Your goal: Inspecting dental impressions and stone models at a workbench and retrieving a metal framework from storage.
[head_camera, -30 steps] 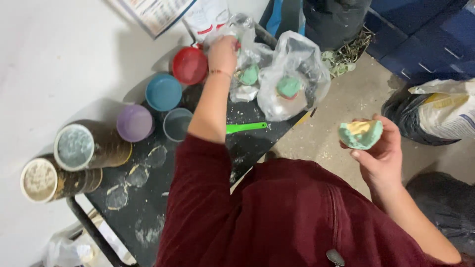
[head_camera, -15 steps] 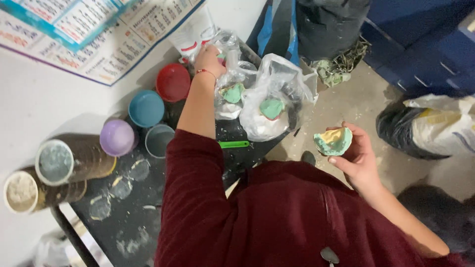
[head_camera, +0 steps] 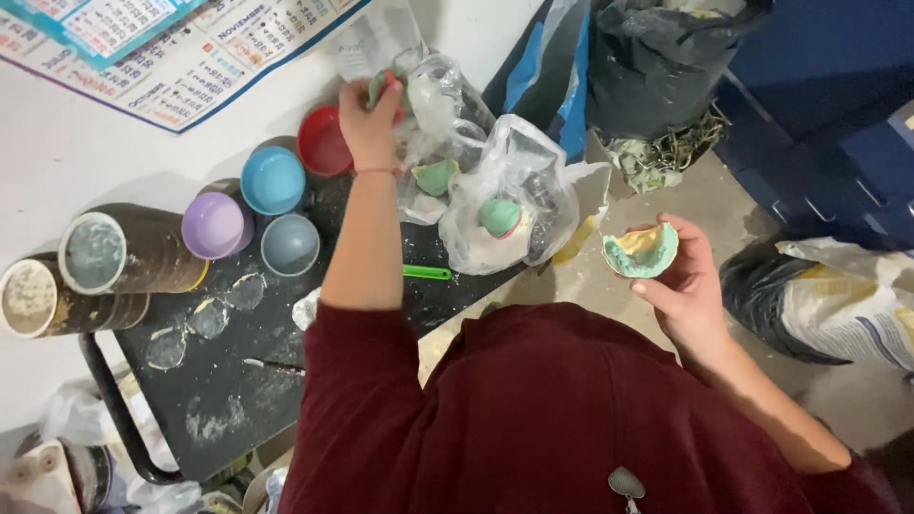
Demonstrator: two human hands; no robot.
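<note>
A calendar poster, white with blue and purple bands, hangs on the wall above the table's far edge. Two clear plastic bags sit at the table's far right corner: one by the wall, one at the right edge. Black sacks stand on the floor beyond.

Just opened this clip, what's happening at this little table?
A person in a dark red top stands over a small black table dusted with white powder. The right hand holds a green, horseshoe-shaped mould out to the side above the floor. The left hand reaches to the clear plastic bags at the back and grips a small green and red piece there. Red, blue, purple and grey bowls sit alongside.
</note>
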